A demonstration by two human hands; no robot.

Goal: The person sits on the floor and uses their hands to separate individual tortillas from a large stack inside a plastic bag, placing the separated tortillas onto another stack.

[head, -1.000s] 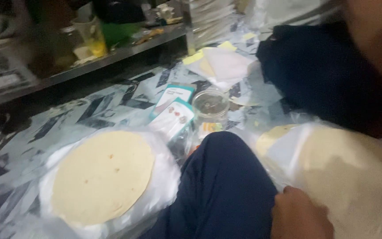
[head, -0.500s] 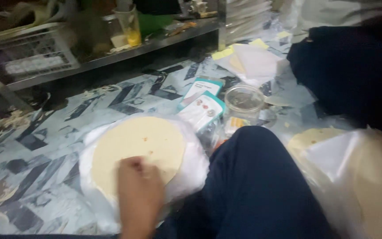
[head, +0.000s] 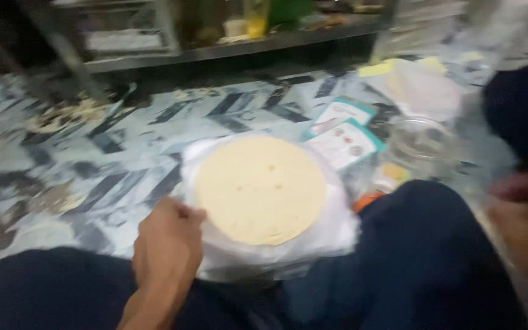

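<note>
Left hand [head: 167, 247] now off flatbread [head: 260, 188], grip closed on plastic wrap [head: 215, 260] edge; right hand [head: 524, 229] blurred, grip unclear.

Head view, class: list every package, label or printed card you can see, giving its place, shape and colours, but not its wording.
Upper card: flat rectangle on the floor right of the flatbread stack, white with a teal border.
Lower card: overlaps the upper one, same white and teal, with small reddish marks.
Plastic bag: clear white wrap under the flatbreads; the left hand touches its near edge.
Yellow notes: small paper squares, farther back on the right.

Right hand [head: 524, 229] blurred, cut by edge
</note>
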